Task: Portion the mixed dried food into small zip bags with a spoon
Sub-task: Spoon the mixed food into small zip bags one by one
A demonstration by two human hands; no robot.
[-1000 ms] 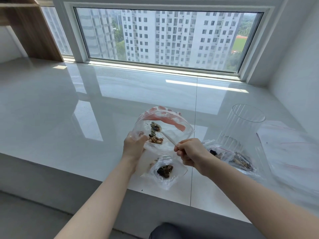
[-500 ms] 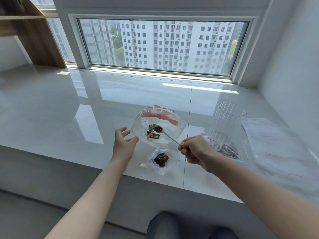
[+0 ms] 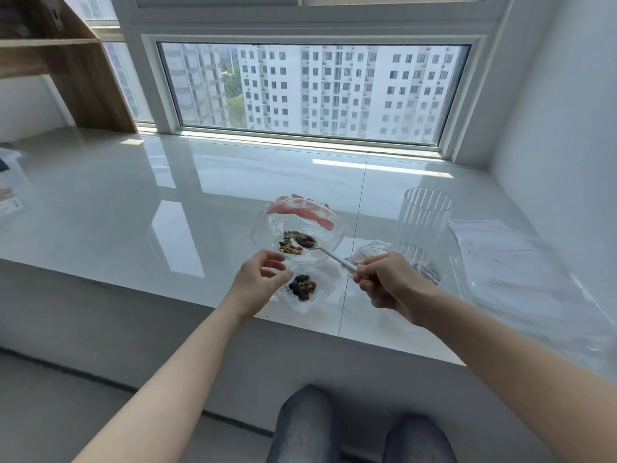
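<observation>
A large clear bag [image 3: 320, 225] with a red strip lies open on the glossy sill, holding mixed dried food [image 3: 291, 243]. My right hand [image 3: 387, 282] grips the handle of a white spoon [image 3: 334, 257], whose bowl rests in that food. Just in front lies a small zip bag [image 3: 320, 289] with a dark portion inside. My left hand [image 3: 258, 279] hovers at the small bag's left edge, fingers loosely curled, holding nothing that I can see.
A ribbed clear glass [image 3: 422, 225] stands to the right, with a filled small bag [image 3: 430, 274] at its base. Flat empty zip bags [image 3: 521, 262] are spread at far right. The sill's front edge [image 3: 300, 324] runs below my hands; packets [image 3: 8, 195] lie far left.
My left hand let go of the large bag's rim and dropped toward the small bag. The spoon's bowl has gone deeper into the food. The view has tilted up.
</observation>
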